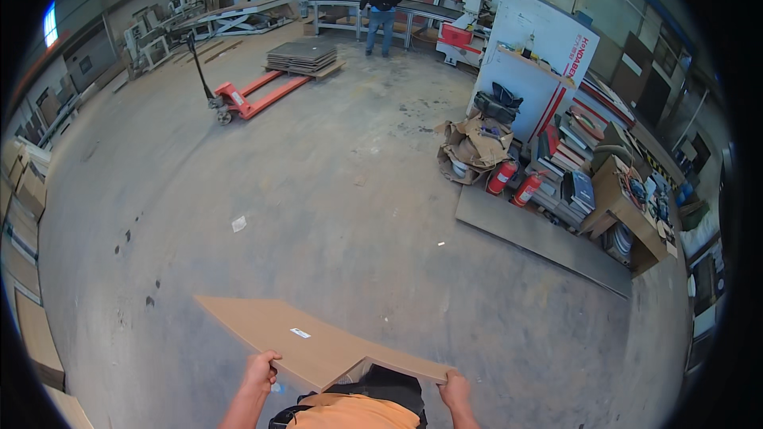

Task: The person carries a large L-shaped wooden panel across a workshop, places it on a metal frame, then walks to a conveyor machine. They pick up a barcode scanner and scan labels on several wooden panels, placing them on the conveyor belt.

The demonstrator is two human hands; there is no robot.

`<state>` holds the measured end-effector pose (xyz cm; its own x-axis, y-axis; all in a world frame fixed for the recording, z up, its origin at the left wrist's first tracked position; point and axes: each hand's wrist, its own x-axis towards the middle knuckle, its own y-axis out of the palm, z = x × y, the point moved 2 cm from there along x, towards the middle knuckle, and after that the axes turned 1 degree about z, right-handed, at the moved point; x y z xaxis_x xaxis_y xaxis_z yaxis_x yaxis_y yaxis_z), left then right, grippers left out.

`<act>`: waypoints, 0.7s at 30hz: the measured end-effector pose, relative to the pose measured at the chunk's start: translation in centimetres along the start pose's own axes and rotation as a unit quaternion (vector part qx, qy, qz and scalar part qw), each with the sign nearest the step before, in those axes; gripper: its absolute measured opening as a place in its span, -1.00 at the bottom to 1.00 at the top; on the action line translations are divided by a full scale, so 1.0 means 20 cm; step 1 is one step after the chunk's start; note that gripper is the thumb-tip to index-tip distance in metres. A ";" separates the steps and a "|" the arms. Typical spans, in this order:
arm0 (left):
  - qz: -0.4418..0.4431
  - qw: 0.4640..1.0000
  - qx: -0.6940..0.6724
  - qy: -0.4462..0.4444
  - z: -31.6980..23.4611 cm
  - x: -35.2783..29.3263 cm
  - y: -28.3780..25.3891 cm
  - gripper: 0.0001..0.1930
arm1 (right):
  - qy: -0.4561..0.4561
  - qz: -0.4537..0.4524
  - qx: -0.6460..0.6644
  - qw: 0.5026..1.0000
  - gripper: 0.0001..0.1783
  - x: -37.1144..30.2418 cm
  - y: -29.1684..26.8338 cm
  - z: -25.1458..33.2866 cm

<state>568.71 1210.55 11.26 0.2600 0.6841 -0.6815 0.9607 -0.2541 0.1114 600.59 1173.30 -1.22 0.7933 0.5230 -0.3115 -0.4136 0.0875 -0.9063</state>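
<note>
A flat brown board [310, 342] with a small white label [300, 333] is held in front of my waist, its near edge notched by a cutout. My left hand [261, 367] is closed around the left edge of the board. On the other side, my right hand [455, 389] grips the narrow right end. Whether it is wood panel or packed cardboard I cannot tell. Below the notch, my dark clothing and orange top show.
A red pallet jack [238, 101] stands far left beside stacked dark panels [302, 56]. A person [383, 0] stands at a long conveyor table [342, 1]. At right are a grey sheet [540, 242], fire extinguishers [501, 178] and a cluttered wooden bench [612, 199].
</note>
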 end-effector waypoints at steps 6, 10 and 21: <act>-0.026 0.998 -0.005 -0.056 -0.44 0.71 0.34 -0.85 | 0.095 -0.140 0.262 0.950 -0.32 0.84 -0.19 0.16; -0.029 0.999 -0.008 -0.033 -0.83 1.06 0.52 -0.88 | 0.152 -0.120 0.561 0.805 -0.18 1.66 -0.23 0.31; -0.116 0.980 -0.151 0.058 -1.79 1.97 0.82 -0.91 | 0.045 0.038 0.933 0.354 -0.47 3.68 -0.37 1.71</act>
<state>598.23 1257.91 12.15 0.0232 0.7775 -0.6285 0.9757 0.1194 0.1837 646.75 1240.05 -7.59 0.7246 0.5620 -0.3990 0.0570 0.5281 0.8473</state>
